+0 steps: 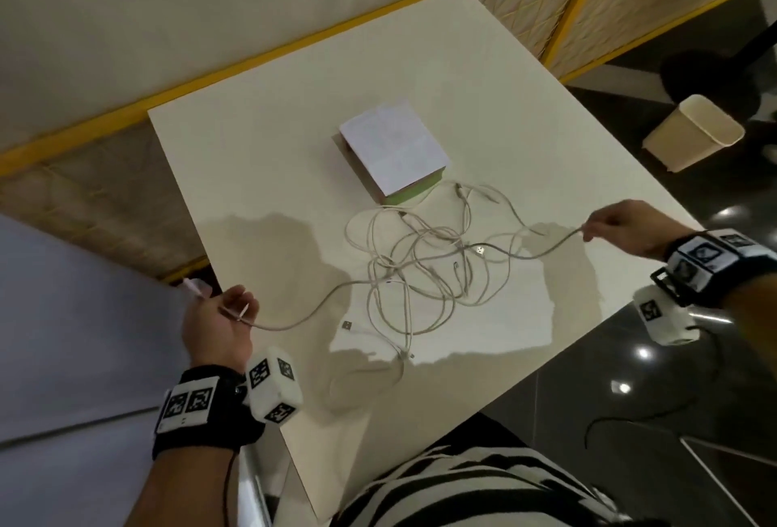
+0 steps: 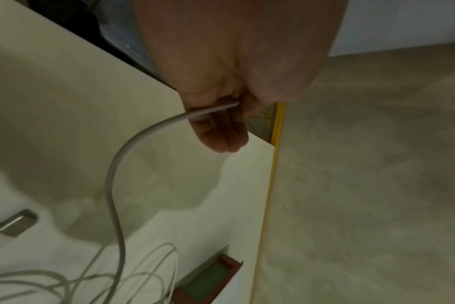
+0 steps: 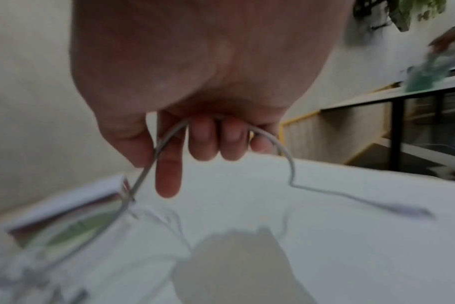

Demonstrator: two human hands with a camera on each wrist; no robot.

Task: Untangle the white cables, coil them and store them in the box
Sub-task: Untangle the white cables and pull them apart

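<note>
A cream waste bin (image 1: 693,133) stands on the dark floor (image 1: 630,379) beyond the right hand, off the white table (image 1: 260,173).

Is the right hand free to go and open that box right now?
Probably not: the right hand is pinching a white cable. Nothing blocks the way to the box, but the hand would likely have to let go first.
</note>
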